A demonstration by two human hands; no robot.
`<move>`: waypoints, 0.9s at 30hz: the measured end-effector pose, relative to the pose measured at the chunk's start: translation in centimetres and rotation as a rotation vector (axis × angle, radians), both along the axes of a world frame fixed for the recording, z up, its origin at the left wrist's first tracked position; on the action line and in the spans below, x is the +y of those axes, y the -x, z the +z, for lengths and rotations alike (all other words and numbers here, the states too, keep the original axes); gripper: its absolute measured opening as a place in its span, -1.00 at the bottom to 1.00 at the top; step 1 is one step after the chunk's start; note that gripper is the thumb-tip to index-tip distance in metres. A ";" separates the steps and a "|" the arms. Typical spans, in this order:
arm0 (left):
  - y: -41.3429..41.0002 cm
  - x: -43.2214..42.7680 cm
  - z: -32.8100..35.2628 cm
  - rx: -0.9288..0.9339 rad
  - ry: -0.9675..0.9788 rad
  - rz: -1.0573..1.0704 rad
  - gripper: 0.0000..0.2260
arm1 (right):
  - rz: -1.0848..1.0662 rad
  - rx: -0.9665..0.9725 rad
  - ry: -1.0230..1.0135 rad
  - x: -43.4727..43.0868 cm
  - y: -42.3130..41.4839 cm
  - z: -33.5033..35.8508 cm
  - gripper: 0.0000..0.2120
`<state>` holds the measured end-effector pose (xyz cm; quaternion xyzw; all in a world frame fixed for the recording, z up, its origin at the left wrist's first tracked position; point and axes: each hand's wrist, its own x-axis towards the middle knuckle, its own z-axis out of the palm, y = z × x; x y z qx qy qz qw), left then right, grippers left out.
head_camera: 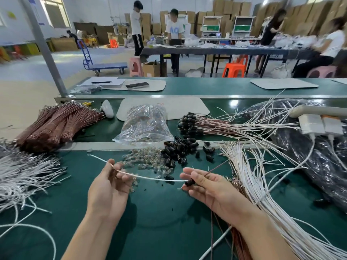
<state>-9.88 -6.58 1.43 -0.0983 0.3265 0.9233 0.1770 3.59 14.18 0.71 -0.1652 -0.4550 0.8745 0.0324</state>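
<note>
Two bare forearms reach in from the near edge. The two hands are held apart over the green counter [159, 212], both on the near side of the heap of black caps [178, 149]. The left hand [109, 186], near-left of the heap, pinches one white wire [150, 177] between thumb and forefinger. The right hand [210, 186], near-right of the heap, grips one black cap [190, 182] in its fingertips. The white wire's other end meets that cap, and one brown wire [216, 168] runs out of the same hand, up and to the right. The white wire thus spans from hand to hand just in front of the heap.

Touching the heap's left side is a pile of clear bulbs [142, 158], too many to count. Behind the heap and a little left stands one clear plastic bag [146, 124], and behind it to the right lies one bunch of capped leads [189, 122]. Far left of the heap are tied brown bundles [56, 124], their number unclear, with loose white strands [24, 171] nearer the camera. Right of the heap lie a fan of white leads [262, 184], one black sack [309, 156] and two white plug blocks [311, 126]. Well behind the heap are three pale mats [281, 83], one phone [137, 85] and one pen [101, 82].
</note>
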 end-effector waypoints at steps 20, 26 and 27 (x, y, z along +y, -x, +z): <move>-3.9 3.9 -1.4 0.374 0.497 -0.102 -0.84 | -0.394 0.200 0.122 0.6 0.4 0.2 -0.83; -3.8 3.9 -2.0 0.513 0.653 -0.048 -0.83 | -0.412 0.176 0.132 0.8 0.5 -0.2 -0.71; -3.8 3.9 -2.1 0.552 0.679 -0.036 -0.84 | -0.409 0.185 0.138 0.9 0.5 -0.2 -0.69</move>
